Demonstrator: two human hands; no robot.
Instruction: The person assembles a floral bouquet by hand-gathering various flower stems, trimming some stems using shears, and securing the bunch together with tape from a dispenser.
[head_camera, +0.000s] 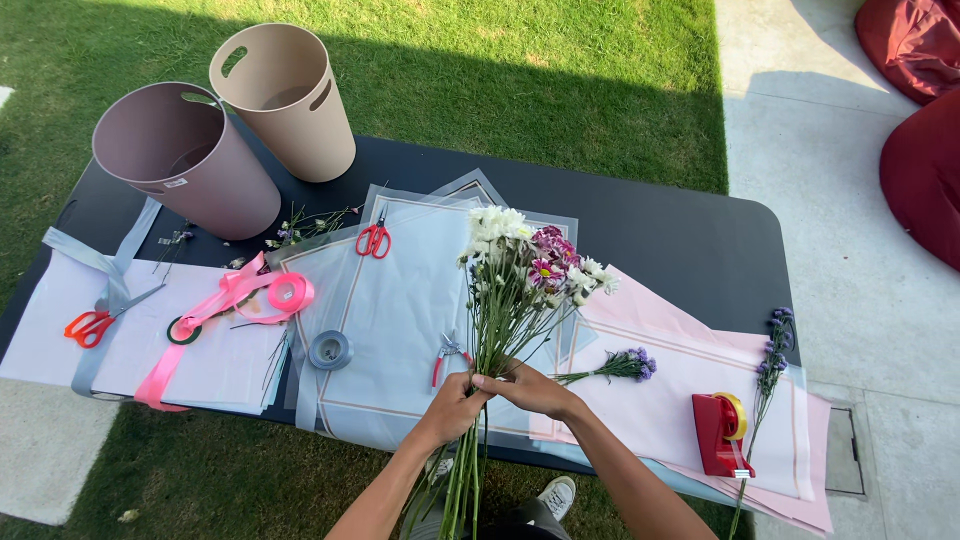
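Outdoors on a sunny lawn, with a black folding table (680, 235) set up on the grass and a paved path running along one side. Both hands meet at the near edge of the table, wrapped around the same bunch of flower stems. The left hand (455, 405) has its fingers curled shut around the stems, and the right hand (532, 388) sits just beside it, touching it, fingers also closed on the stems from the other side. The bouquet (525, 262) rises up and away from the fingers, white daisy-like blooms with a few magenta ones mixed in, while the green stem ends hang down below the fingers, off the table edge.

Right under and beyond the fingers is a pale blue wrapping sheet (400, 300), and small red-handled pruning snips (447, 355) lie on it just left of the fingertips. A roll of grey ribbon (330, 350) sits further left. Just to the right of the fingers a single purple flower sprig (620, 366) lies on a pink wrapping sheet (680, 400), with a red tape dispenser (722, 432) further out that way and another purple stem (772, 355) near the table's far right edge.

Well away from the fingers: red scissors (373, 239) up past the bouquet, a pink ribbon roll (287, 293), orange scissors (92, 325) at the far left, plus a mauve bin (190, 160) and a beige bin (285, 100) at the back left corner.
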